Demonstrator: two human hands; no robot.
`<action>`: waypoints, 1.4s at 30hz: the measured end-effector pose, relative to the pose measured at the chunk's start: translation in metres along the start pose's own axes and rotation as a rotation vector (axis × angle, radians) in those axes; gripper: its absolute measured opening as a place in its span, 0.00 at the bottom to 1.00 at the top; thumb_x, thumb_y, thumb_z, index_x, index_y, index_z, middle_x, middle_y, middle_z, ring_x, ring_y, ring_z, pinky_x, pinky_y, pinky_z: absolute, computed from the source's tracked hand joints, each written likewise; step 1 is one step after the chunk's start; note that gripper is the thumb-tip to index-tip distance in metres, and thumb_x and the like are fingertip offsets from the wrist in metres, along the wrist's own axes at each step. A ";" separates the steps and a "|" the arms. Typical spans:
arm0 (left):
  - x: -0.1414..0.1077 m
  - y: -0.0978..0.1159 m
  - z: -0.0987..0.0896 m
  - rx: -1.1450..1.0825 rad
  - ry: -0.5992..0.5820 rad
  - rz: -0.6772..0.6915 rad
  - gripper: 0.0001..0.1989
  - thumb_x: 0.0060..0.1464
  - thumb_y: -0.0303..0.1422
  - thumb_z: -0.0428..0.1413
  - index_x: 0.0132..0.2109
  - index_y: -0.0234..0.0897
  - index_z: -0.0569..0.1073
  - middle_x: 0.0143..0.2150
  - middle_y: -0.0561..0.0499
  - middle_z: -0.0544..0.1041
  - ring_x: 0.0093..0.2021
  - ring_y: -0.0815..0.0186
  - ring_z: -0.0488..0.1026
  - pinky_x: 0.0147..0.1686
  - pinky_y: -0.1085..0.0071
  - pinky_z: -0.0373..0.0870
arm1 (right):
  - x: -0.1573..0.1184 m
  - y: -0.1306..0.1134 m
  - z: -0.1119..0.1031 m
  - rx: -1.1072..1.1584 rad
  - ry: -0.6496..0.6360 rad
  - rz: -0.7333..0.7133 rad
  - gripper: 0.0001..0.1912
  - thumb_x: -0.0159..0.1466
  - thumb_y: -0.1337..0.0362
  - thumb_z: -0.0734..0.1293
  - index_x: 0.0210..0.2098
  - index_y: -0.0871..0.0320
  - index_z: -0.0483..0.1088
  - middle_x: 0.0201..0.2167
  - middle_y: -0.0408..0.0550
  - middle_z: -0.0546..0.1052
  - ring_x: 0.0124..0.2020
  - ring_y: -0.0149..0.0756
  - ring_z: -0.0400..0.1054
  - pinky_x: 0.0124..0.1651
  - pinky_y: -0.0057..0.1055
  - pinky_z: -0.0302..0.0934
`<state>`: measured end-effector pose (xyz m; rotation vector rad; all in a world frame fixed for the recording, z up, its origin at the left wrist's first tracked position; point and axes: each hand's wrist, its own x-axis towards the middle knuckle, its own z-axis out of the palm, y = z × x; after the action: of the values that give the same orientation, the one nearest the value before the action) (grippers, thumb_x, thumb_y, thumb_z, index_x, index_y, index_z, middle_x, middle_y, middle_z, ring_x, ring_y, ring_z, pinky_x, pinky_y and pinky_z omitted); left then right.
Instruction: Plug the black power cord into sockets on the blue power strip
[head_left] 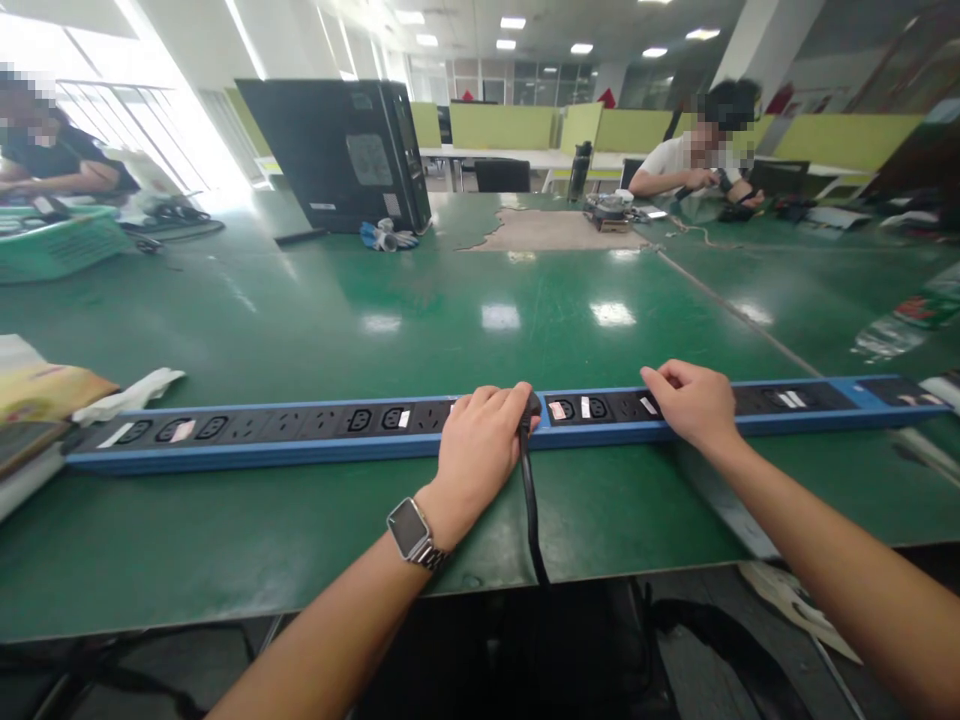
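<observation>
A long blue power strip point(247, 458) with a black socket face lies crosswise along the near part of the green table. My left hand point(481, 440), with a watch point(409, 530) at its wrist, lies over the middle of the strip, closed on a black plug point(533, 408). From that plug a black cable point(532, 510) runs down over the table's front edge. How far the plug sits in a socket is hidden. Farther right, my right hand point(694, 400) is over the strip with its fingers curled; whatever they hold, if anything, cannot be made out. White and pink stickers mark several sockets.
A black computer case point(352, 150) stands at the back left, with gloves point(388, 236) before it. Packets point(52, 385) touch the strip's left end. A plastic bottle point(911, 312) lies at right, a green basket point(60, 245) at far left. Two people sit across the table.
</observation>
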<state>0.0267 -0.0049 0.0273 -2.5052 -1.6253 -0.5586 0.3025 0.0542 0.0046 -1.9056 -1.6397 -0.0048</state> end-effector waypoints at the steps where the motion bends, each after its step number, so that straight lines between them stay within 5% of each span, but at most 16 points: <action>1: 0.000 0.001 0.000 0.009 -0.004 0.014 0.14 0.65 0.35 0.48 0.56 0.42 0.66 0.48 0.48 0.77 0.49 0.58 0.70 0.45 0.62 0.67 | 0.000 0.000 0.000 -0.013 0.000 0.004 0.21 0.59 0.47 0.61 0.22 0.56 0.71 0.21 0.45 0.73 0.24 0.34 0.63 0.28 0.29 0.47; 6: -0.002 0.006 0.003 0.006 -0.009 0.064 0.16 0.62 0.29 0.49 0.56 0.41 0.66 0.51 0.49 0.76 0.51 0.58 0.70 0.47 0.61 0.66 | 0.000 0.000 0.000 -0.025 0.012 0.000 0.21 0.59 0.47 0.61 0.22 0.56 0.71 0.21 0.45 0.73 0.25 0.34 0.63 0.28 0.29 0.47; 10: -0.006 0.010 0.019 -0.160 0.141 0.013 0.17 0.61 0.34 0.53 0.57 0.42 0.66 0.53 0.48 0.76 0.55 0.57 0.69 0.53 0.58 0.65 | -0.002 -0.002 0.001 -0.033 0.004 0.016 0.20 0.59 0.48 0.61 0.23 0.55 0.71 0.22 0.45 0.74 0.25 0.34 0.62 0.28 0.29 0.46; 13: -0.001 0.005 0.017 -0.430 0.420 -0.077 0.14 0.62 0.34 0.52 0.54 0.42 0.69 0.50 0.48 0.78 0.49 0.61 0.74 0.50 0.62 0.69 | -0.003 -0.003 0.003 -0.050 0.020 0.026 0.20 0.59 0.48 0.60 0.23 0.56 0.72 0.22 0.46 0.74 0.25 0.34 0.61 0.28 0.29 0.45; 16: -0.003 -0.021 -0.009 -0.621 0.793 -0.239 0.16 0.64 0.37 0.51 0.56 0.39 0.68 0.50 0.47 0.78 0.45 0.64 0.76 0.47 0.67 0.71 | -0.003 -0.003 0.003 -0.054 0.032 0.025 0.20 0.59 0.48 0.60 0.24 0.56 0.73 0.23 0.46 0.74 0.25 0.34 0.61 0.28 0.29 0.45; 17: -0.007 -0.034 -0.019 -0.602 0.817 -0.247 0.17 0.63 0.38 0.52 0.56 0.39 0.69 0.49 0.47 0.78 0.47 0.64 0.75 0.49 0.66 0.71 | -0.003 -0.003 0.003 -0.055 0.032 0.026 0.20 0.59 0.48 0.60 0.24 0.56 0.73 0.23 0.46 0.75 0.25 0.34 0.61 0.28 0.29 0.45; 22: -0.045 -0.104 -0.032 -0.402 0.417 -0.151 0.17 0.61 0.40 0.53 0.54 0.39 0.72 0.49 0.45 0.78 0.50 0.59 0.74 0.52 0.61 0.70 | -0.003 -0.005 0.002 -0.068 0.008 0.043 0.20 0.59 0.48 0.60 0.23 0.55 0.73 0.23 0.46 0.74 0.25 0.34 0.61 0.28 0.29 0.44; 25: -0.056 -0.116 -0.019 -0.331 0.291 -0.075 0.17 0.62 0.40 0.51 0.54 0.38 0.72 0.49 0.44 0.78 0.50 0.58 0.74 0.53 0.59 0.70 | -0.004 -0.005 0.002 -0.067 0.017 0.046 0.20 0.59 0.48 0.60 0.23 0.55 0.73 0.23 0.46 0.74 0.25 0.34 0.61 0.28 0.29 0.45; 30: -0.054 -0.102 -0.010 -0.198 0.171 -0.048 0.16 0.63 0.39 0.50 0.54 0.40 0.72 0.52 0.46 0.77 0.52 0.56 0.72 0.54 0.56 0.68 | -0.003 -0.001 0.003 -0.065 0.028 0.030 0.19 0.59 0.48 0.61 0.23 0.55 0.72 0.23 0.46 0.75 0.26 0.35 0.63 0.28 0.29 0.46; 36: -0.050 -0.094 -0.022 -0.298 0.271 -0.065 0.14 0.61 0.39 0.54 0.50 0.39 0.74 0.47 0.46 0.79 0.48 0.58 0.74 0.51 0.60 0.70 | -0.003 -0.002 0.003 -0.073 0.021 0.026 0.20 0.59 0.48 0.61 0.23 0.55 0.71 0.21 0.45 0.74 0.25 0.34 0.62 0.28 0.29 0.45; 39: -0.033 -0.067 -0.023 -0.421 0.489 -0.143 0.14 0.61 0.37 0.54 0.52 0.40 0.73 0.47 0.48 0.79 0.47 0.62 0.75 0.50 0.64 0.71 | -0.004 -0.003 0.003 -0.083 0.030 0.028 0.20 0.59 0.48 0.60 0.22 0.55 0.71 0.21 0.45 0.73 0.25 0.34 0.62 0.28 0.29 0.45; 42: -0.010 -0.031 -0.010 -0.398 0.313 0.008 0.16 0.59 0.37 0.57 0.53 0.41 0.73 0.45 0.48 0.80 0.45 0.61 0.75 0.47 0.64 0.71 | -0.004 -0.004 0.004 -0.080 0.066 0.029 0.19 0.59 0.48 0.60 0.23 0.55 0.72 0.22 0.45 0.74 0.26 0.34 0.62 0.28 0.29 0.45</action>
<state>-0.0071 -0.0028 0.0293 -2.5002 -1.5031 -1.3125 0.2970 0.0522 0.0017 -1.9672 -1.5895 -0.1224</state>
